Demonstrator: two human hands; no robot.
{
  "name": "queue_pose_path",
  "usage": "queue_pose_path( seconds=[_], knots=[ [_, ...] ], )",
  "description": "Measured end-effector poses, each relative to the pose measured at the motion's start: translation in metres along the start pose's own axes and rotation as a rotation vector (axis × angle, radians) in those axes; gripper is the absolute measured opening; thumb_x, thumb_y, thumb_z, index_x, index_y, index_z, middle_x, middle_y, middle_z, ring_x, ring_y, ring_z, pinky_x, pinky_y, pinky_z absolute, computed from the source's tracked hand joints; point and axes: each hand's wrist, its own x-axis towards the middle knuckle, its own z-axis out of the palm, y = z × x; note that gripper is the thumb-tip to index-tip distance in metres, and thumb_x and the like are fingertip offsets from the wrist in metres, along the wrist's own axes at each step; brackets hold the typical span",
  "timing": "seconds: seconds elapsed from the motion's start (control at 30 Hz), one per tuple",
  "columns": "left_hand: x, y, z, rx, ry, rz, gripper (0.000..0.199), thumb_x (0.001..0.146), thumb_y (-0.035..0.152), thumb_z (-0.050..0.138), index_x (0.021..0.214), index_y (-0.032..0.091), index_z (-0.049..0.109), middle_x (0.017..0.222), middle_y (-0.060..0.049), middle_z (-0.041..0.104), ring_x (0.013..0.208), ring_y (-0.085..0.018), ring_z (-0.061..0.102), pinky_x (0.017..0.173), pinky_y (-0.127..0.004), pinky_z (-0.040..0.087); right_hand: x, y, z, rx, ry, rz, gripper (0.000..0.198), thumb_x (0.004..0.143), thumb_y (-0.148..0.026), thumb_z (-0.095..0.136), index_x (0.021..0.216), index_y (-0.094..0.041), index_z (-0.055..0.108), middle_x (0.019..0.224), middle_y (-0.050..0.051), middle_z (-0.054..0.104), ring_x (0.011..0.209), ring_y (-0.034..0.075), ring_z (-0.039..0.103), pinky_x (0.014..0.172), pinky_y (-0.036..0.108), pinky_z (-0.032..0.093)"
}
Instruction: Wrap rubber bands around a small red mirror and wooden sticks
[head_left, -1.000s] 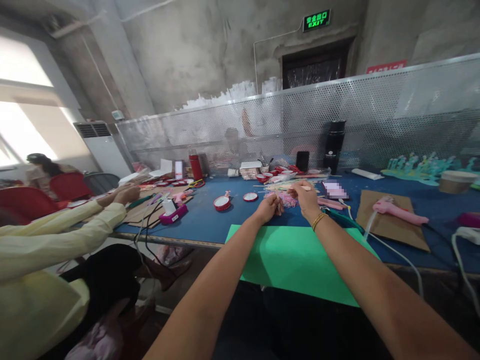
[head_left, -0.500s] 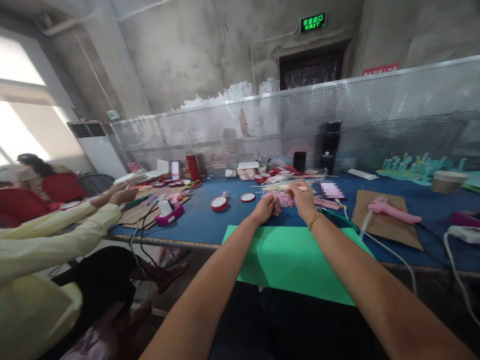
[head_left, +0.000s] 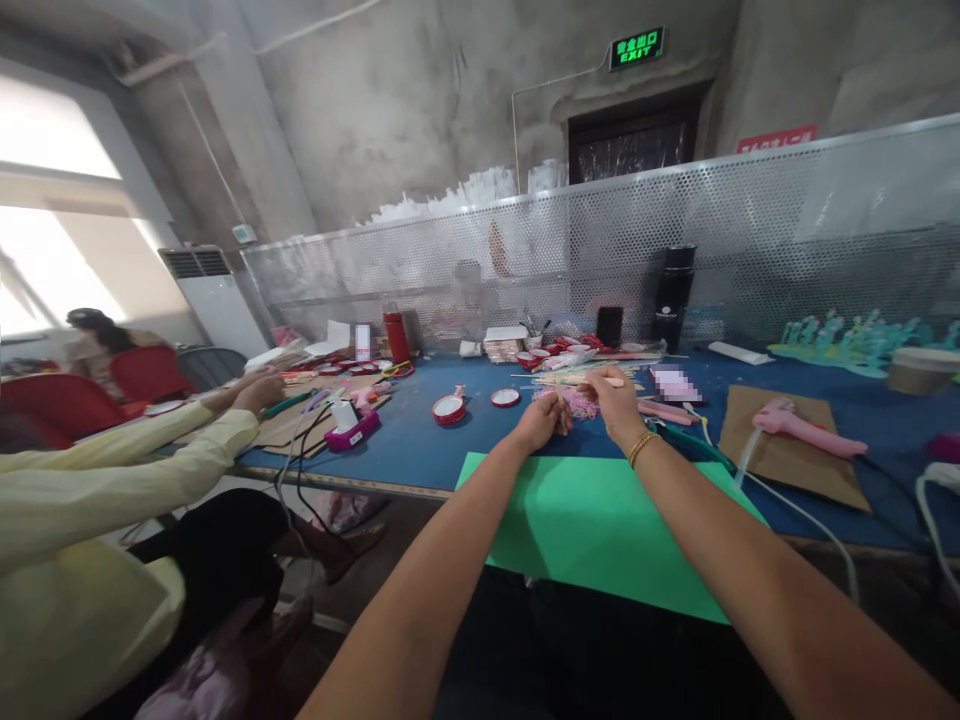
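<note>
The person's right hand (head_left: 611, 395), below which a gold-coloured bracelet (head_left: 643, 448) circles the wrist, pinches a pale, slender stick-like piece (head_left: 615, 382) between thumb and fingers, above the blue table (head_left: 405, 430). The left hand (head_left: 546, 420) is just beside it, fingers curled inward; whether the fingertips press together or grip something is too small to tell. Between and just behind the hands lies a loose heap of thin pink and purple pieces (head_left: 576, 404), with a spread of thin pale sticks (head_left: 551, 379) beyond it. A bright green rectangular sheet (head_left: 592, 530) lies below the forearms, overhanging the table's near edge. Left of the hands are two round white dishes with red rims, the nearer one (head_left: 448, 410) and a smaller-looking one (head_left: 505, 397). To the right, a pink glue gun (head_left: 806, 428) rests on a brown cardboard piece (head_left: 772, 460).
</note>
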Motion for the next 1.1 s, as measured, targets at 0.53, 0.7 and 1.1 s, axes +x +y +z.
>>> queue_pose_path(
  seconds=[0.53,0.7,1.1],
  knots=[
    [0.0026,-0.0070,-0.0001,-0.004,0.003,-0.012,0.032,0.088,0.048,0.047,0.078,0.018,0.048,0.061,0.001,0.058,0.047,-0.008,0.049,0.050,-0.023,0.040,-0.0016,-0.0006,0.0013,0.012,-0.061,0.021,0.023,0.061,-0.038,0.070,0.062,-0.022,0.055,0.053,-0.003,0.062,0.051,0.014,0.057,0.052,0.025,0.043],
    [0.0000,-0.0040,-0.0009,0.012,-0.008,-0.009,0.035,0.089,0.049,0.046,0.076,0.017,0.049,0.061,0.000,0.058,0.047,-0.008,0.050,0.051,-0.022,0.041,0.0000,0.0012,-0.0007,0.024,0.007,0.021,0.023,0.061,-0.039,0.070,0.063,-0.022,0.055,0.053,-0.003,0.063,0.052,0.014,0.058,0.052,0.025,0.044],
    [0.0005,-0.0062,-0.0004,0.021,-0.008,0.006,0.036,0.088,0.050,0.046,0.075,0.017,0.050,0.063,-0.001,0.059,0.048,-0.008,0.051,0.051,-0.023,0.042,-0.0004,0.0030,-0.0001,0.027,-0.035,0.027,0.025,0.062,-0.041,0.071,0.065,-0.021,0.056,0.056,-0.002,0.065,0.053,0.013,0.058,0.052,0.024,0.044]
  ],
)
